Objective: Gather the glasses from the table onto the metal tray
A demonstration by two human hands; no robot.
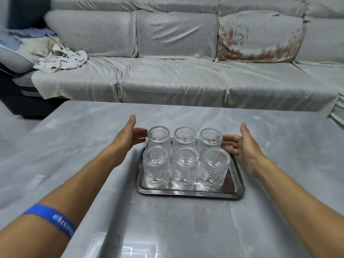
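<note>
Fingers [140,135] of the left hand [128,136] and those of the right hand [240,146] are spread, holding nothing, flanking six ribbed clear glasses [184,161] standing upside down in two rows on the metal tray [186,192]. Bare grey table [74,146] surrounds the tray; forearms reach forward.

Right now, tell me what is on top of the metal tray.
Six clear ribbed glasses stand on the metal tray, in two rows of three. They look empty. An open hand flanks each side: left hand, right hand. The tray floor beneath the glasses is mostly covered.
</note>
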